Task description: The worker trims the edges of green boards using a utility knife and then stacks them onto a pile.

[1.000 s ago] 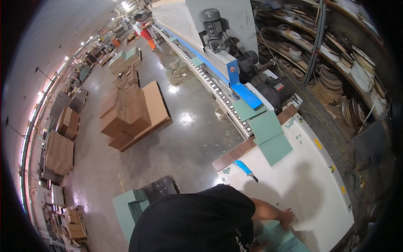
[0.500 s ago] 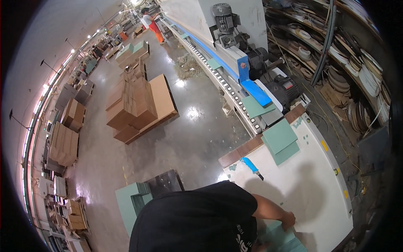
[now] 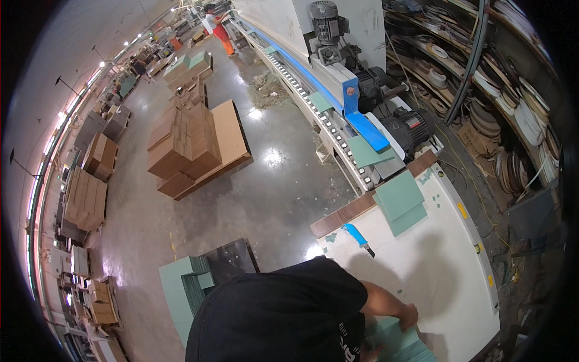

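My left hand [image 3: 409, 317] reaches from a black sleeve to a stack of green panels [image 3: 416, 353] on the white table, its fingers closed over the edge of the upper panels. Low at the frame's edge, my right hand [image 3: 374, 352] shows only in part beside the same stack; its fingers are mostly hidden. Two overlapping green panels [image 3: 399, 196] lie at the table's far end. Nearer to me on the table rests a utility knife [image 3: 360, 238] with a blue handle and a dark tip.
A conveyor [image 3: 329, 130] with a blue guard [image 3: 369, 134] runs away from the table, carrying green panels [image 3: 368, 152]. Motors [image 3: 405, 125] stand beside it. Shelves with coiled strips [image 3: 512, 90] line the right. More green panels [image 3: 181, 283] and stacked brown boards [image 3: 193, 145] stand left.
The view has shifted slightly. Both hands stay by the green stack, whose near edges show more plainly now. A green panel farther along the conveyor shows at a different spot.
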